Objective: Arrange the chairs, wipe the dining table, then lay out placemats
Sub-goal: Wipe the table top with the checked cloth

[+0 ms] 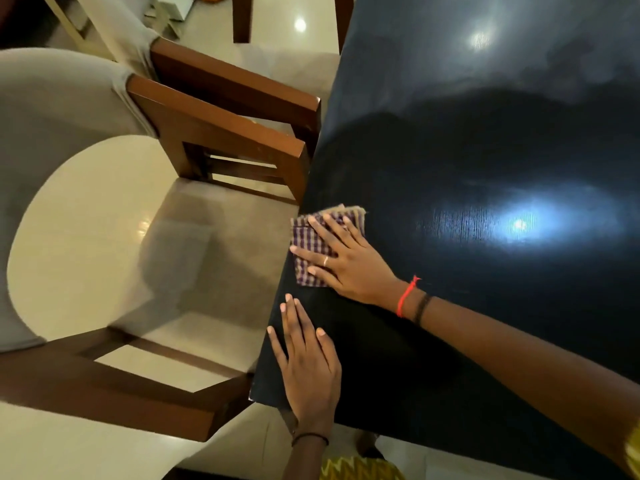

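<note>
A glossy black dining table (467,150) fills the right half of the head view. Near its left edge lies a folded purple-and-white checked cloth (304,237). My right hand (343,261) presses flat on the cloth with fingers spread. My left hand (308,362) rests flat on the table's near-left corner, fingers straight, holding nothing. A chair with a cream seat (79,244), grey back and brown wooden arms stands left of the table, its arm ends close to the table edge.
A second, similar chair (221,77) stands behind the first, its wooden arm also reaching the table edge. Cream floor tiles (284,26) show beyond it, with another wooden leg and some pale objects at the top.
</note>
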